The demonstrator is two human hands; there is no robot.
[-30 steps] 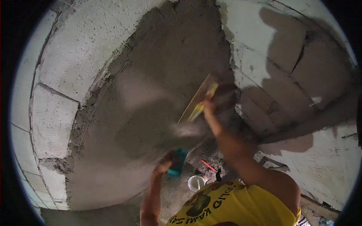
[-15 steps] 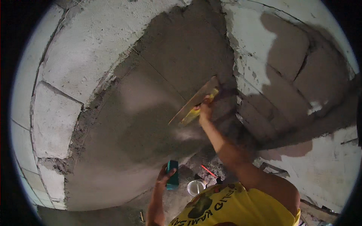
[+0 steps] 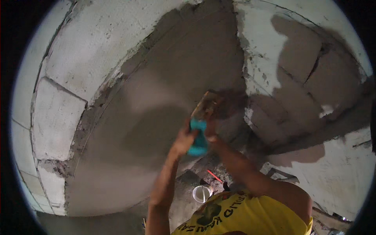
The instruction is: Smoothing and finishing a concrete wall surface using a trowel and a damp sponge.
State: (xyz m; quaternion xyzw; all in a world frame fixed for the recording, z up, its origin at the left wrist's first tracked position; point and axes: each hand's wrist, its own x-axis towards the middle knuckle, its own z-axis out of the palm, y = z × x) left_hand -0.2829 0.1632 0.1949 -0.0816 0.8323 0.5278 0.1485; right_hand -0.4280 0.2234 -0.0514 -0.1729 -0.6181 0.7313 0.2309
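My left hand (image 3: 185, 137) is closed around a teal block-shaped object (image 3: 198, 145), blurred by motion; I cannot make out its exact kind. My right hand (image 3: 211, 127) grips a long-bladed plastering float (image 3: 204, 105), its face smeared with mortar. Both hands are close together in front of the wall, with the teal object against or just below the float's lower end. Whether the two touch is hard to tell. Behind them spreads wet grey plaster (image 3: 129, 137), fairly smooth, with my shadows on it. The float's handle is mostly hidden now.
Bare pale blocks (image 3: 58, 121) border the plaster on the left. On the right, an adjoining block wall (image 3: 301, 86) meets it at a corner. Below stand a white bucket (image 3: 201, 194) and a red-handled tool (image 3: 215, 176) near rubble.
My left hand has risen with the teal object to meet the float. My right hand has turned the float and drawn it in, away from its long diagonal position on the plaster.
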